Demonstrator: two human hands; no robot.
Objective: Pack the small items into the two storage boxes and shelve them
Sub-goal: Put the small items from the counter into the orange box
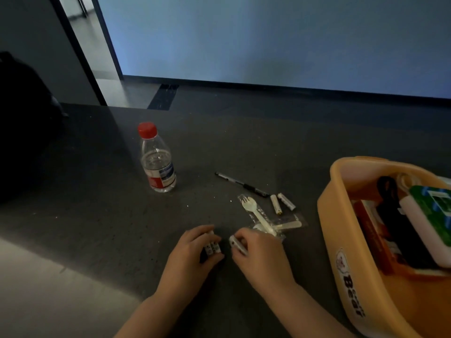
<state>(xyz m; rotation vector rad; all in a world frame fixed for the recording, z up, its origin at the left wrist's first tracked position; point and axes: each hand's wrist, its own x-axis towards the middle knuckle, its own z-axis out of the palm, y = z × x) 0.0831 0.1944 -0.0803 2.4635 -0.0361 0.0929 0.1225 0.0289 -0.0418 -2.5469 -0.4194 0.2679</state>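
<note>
From the head view, the left hand [195, 247] curls its fingers [207, 234] round a small bunch of white batteries [213, 248] low on the dark surface [97, 191]; only their ends show, so their number cannot be told; the right hand [258, 252], just beside it, pinches one more white battery [238, 243], half hidden under the fingers. Beyond the right hand lie plastic forks in clear wrappers [261, 219], partly covered by the knuckles; further back are two loose batteries [281, 203] and a black pen [241, 184], near each other. A water bottle with a red cap [158, 159] stands upright to the left, well apart. The orange storage box [346, 240] sits at the right, cut off by the frame edge; it holds a green-topped white case [429, 215] and dark items too dim to make out. A black shape at far left is lost in shadow.
</note>
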